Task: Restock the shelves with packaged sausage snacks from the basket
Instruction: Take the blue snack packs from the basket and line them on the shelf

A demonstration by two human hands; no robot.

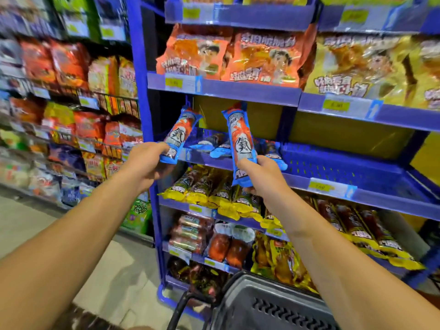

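My left hand (146,160) grips the lower end of a blue sausage snack pack (181,132), tilted up toward the blue middle shelf (338,163). In my right hand (260,175) a second blue sausage pack (240,141) stands nearly upright, held by its lower end in front of the same shelf. A few blue packs (214,144) lie on the left part of that shelf. The grey basket (269,303) sits below, at the bottom middle; its inside is hidden.
Yellow-ended sausage packs (214,194) fill the shelf below my hands. Orange and yellow snack bags (266,55) stand on the shelf above. Another rack of snacks (66,103) lines the aisle at left. The basket's black handle (178,310) hangs at its left side.
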